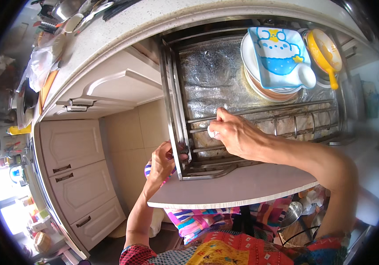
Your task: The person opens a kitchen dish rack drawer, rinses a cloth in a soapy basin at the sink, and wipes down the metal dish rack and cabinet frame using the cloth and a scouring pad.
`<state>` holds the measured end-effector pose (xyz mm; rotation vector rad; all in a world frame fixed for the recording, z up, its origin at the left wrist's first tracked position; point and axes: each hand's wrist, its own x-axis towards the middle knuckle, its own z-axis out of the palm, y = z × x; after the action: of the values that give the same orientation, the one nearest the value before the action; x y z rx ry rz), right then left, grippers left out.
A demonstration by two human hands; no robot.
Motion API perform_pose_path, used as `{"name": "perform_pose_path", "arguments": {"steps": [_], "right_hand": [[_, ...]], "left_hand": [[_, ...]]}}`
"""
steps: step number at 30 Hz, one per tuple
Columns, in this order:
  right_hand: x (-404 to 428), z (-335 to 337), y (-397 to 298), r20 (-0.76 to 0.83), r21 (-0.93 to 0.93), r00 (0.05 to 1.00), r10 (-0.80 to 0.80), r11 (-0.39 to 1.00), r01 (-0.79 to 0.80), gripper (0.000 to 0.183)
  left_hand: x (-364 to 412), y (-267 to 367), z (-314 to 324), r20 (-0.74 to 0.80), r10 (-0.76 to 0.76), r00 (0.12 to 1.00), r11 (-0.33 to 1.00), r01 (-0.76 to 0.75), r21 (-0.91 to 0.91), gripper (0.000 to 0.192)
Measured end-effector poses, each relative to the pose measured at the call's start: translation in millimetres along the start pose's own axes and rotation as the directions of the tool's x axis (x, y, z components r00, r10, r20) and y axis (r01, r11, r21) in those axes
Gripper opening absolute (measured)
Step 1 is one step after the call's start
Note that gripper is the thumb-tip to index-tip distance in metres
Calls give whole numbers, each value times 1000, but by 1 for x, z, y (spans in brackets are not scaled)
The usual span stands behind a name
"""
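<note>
A pulled-out drawer with a metal wire rack lies before me, its base lined with stained, wrinkled foil. My right hand is over the rack's front rods, its fingers closed on a small white wad, whose material I cannot tell. At the rack's front left corner my left hand has its fingertips around a small dark thing, perhaps a scrubber, partly hidden by the frame. Stacked plates stand at the back right, topped by a blue and white cartoon-patterned dish. Beside them is a yellow-handled bowl.
The speckled countertop curves above the drawer, with a plastic bag and utensils at its left. White cabinets stand at the left. The drawer's front panel is close to my body. A metal strainer is below right.
</note>
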<state>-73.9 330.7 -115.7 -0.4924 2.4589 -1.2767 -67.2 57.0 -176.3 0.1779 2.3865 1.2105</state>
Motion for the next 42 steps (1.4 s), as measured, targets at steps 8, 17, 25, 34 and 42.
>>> {"name": "perform_pose_path", "arguments": {"steps": [8, 17, 25, 34, 42], "right_hand": [[-7, -2, -12, -57, 26, 996, -68, 997, 69, 4], [-6, -9, -16, -85, 9, 993, -88, 996, 89, 5], [-6, -13, -18, -115, 30, 990, -77, 996, 81, 6], [-7, -7, -22, -80, 39, 993, -82, 996, 85, 5], [-5, -2, -20, -60, 29, 996, -69, 997, 71, 6]], "left_hand": [[37, -2, -8, -181, 170, 969, 980, -146, 136, 16], [16, 11, -3, 9, 82, 997, 870, -67, -488, 18], [2, 3, -1, 168, 434, 885, 857, -463, 224, 8], [21, 24, -3, 16, -67, 998, 899, 67, -433, 12], [32, 9, -11, 16, 89, 996, 961, -82, -264, 17]]}}
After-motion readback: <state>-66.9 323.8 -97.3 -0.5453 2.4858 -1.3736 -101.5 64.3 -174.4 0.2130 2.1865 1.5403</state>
